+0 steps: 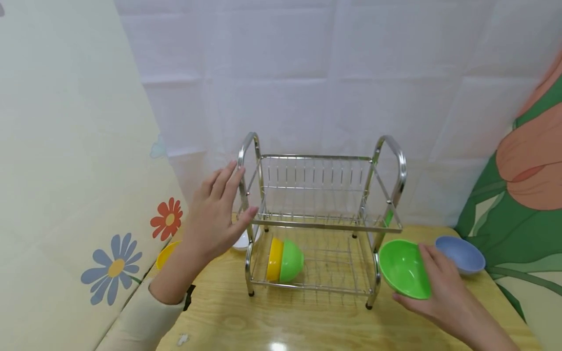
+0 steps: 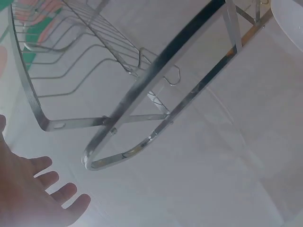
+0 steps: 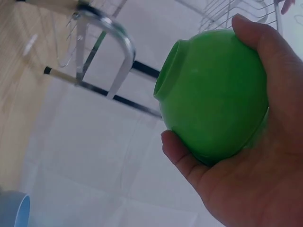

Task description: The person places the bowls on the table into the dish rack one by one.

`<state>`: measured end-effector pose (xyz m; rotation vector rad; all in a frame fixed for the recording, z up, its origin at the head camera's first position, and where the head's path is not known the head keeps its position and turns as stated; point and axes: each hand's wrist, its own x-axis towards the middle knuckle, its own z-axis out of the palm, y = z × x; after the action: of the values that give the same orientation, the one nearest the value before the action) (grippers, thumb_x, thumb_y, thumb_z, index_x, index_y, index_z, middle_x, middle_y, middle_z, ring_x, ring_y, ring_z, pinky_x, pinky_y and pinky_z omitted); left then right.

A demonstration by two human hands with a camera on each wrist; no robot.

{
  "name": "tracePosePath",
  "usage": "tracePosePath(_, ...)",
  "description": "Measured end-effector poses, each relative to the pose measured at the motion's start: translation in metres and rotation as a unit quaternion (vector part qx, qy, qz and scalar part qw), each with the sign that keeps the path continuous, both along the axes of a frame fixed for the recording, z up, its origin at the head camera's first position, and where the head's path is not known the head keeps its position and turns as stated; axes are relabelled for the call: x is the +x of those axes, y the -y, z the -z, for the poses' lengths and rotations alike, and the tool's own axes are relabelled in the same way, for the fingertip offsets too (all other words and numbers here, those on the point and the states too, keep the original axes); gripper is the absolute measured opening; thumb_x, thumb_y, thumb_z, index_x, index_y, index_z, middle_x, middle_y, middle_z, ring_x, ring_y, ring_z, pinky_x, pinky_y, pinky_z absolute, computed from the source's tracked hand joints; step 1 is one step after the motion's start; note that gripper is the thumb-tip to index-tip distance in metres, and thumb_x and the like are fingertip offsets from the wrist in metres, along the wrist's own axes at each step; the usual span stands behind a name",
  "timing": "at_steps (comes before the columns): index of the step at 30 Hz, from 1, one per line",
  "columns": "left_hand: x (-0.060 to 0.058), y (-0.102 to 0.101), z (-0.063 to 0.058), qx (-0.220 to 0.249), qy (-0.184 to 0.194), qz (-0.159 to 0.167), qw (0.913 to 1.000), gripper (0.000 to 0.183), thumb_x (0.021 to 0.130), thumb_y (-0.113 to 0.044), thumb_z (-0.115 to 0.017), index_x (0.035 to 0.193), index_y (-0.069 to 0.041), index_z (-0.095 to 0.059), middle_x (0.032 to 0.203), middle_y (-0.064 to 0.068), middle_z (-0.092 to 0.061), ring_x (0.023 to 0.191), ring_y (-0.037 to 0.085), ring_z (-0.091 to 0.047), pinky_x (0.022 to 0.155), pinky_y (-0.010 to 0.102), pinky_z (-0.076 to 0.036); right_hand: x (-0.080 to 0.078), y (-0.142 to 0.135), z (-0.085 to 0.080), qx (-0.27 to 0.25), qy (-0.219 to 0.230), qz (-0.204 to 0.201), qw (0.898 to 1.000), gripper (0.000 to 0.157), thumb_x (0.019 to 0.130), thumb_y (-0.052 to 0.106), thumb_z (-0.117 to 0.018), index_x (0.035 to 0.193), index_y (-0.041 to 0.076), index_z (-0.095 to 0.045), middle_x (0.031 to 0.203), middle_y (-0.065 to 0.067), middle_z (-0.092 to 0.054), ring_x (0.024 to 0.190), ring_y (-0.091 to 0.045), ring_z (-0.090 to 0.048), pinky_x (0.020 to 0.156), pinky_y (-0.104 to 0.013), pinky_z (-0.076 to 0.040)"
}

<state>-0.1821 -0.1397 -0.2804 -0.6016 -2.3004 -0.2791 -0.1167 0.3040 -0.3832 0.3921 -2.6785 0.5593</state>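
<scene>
My right hand (image 1: pixel 445 287) grips a green bowl (image 1: pixel 401 268) by its side, to the right of a two-tier metal dish rack (image 1: pixel 325 225). In the right wrist view the bowl's rounded underside and foot ring face the camera, with fingers and thumb around it. At the rack's left upright, my left hand (image 1: pixel 212 214) is raised with its fingers extended, overlapping the frame in the head view; the left wrist view shows these fingers apart from the metal. On the rack's lower tier, a yellow bowl (image 1: pixel 274 259) and another green bowl (image 1: pixel 291 261) stand on their sides, nested together.
A blue bowl (image 1: pixel 461 254) sits on the wooden table (image 1: pixel 228 317) behind the right hand. Left of the rack are a white bowl (image 1: pixel 242 242), partly hidden, and a yellow bowl (image 1: pixel 167 253) behind the left forearm. White cloth (image 1: pixel 290 83) hangs behind the rack.
</scene>
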Motion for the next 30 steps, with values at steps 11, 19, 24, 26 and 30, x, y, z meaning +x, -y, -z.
tracePosePath(11, 0.037, -0.023, 0.027, -0.026, -0.042, 0.045, 0.9978, 0.081, 0.100, -0.067, -0.020, 0.155, -0.009, -0.036, 0.164, 0.008, -0.029, 0.141, 0.034, -0.036, 0.114, 0.049, -0.029, 0.015, 0.033, -0.012, 0.008, 0.067, -0.026, 0.997, 0.129, 0.063, 0.055, -0.090, 0.151, -0.013, -0.024, 0.147, -0.034, -0.033, 0.125, -0.050, -0.040, 0.088, -0.068, -0.049)
tracePosePath(19, 0.055, -0.035, 0.043, -0.028, -0.041, 0.085, 0.9952, 0.080, 0.099, -0.066, -0.023, 0.154, -0.010, -0.037, 0.161, 0.011, -0.033, 0.143, 0.031, -0.033, 0.116, 0.047, -0.027, 0.017, 0.061, -0.014, -0.006, 0.095, -0.043, 0.995, 0.130, 0.064, 0.062, -0.086, 0.155, -0.005, -0.023, 0.154, -0.028, -0.029, 0.131, -0.047, -0.037, 0.089, -0.064, -0.052)
tracePosePath(24, 0.056, -0.045, 0.055, -0.012, -0.084, 0.137, 0.9869, 0.077, 0.099, -0.063, -0.031, 0.148, -0.004, -0.044, 0.154, 0.012, -0.043, 0.135, 0.031, -0.043, 0.114, 0.044, -0.032, 0.018, 0.080, -0.013, -0.014, 0.070, -0.062, 0.996, 0.124, 0.064, 0.058, -0.088, 0.154, -0.003, -0.029, 0.155, -0.024, -0.031, 0.134, -0.045, -0.040, 0.091, -0.060, -0.054)
tracePosePath(26, 0.056, -0.048, 0.061, -0.010, -0.094, 0.151, 0.9840, 0.077, 0.099, -0.062, -0.032, 0.147, -0.004, -0.045, 0.152, 0.012, -0.046, 0.134, 0.030, -0.044, 0.113, 0.043, -0.033, 0.018, 0.087, -0.010, -0.017, 0.057, -0.073, 0.996, 0.122, 0.063, 0.055, -0.090, 0.153, -0.003, -0.031, 0.154, -0.022, -0.033, 0.134, -0.044, -0.041, 0.093, -0.060, -0.053)
tracePosePath(30, 0.055, -0.053, 0.074, -0.016, -0.090, 0.168, 0.9815, 0.077, 0.098, -0.062, -0.033, 0.148, -0.004, -0.045, 0.151, 0.012, -0.047, 0.133, 0.029, -0.046, 0.112, 0.042, -0.033, 0.017, 0.098, -0.006, -0.014, 0.036, -0.094, 0.995, 0.121, 0.061, 0.054, -0.091, 0.152, -0.003, -0.034, 0.153, -0.020, -0.038, 0.134, -0.044, -0.045, 0.094, -0.058, -0.054)
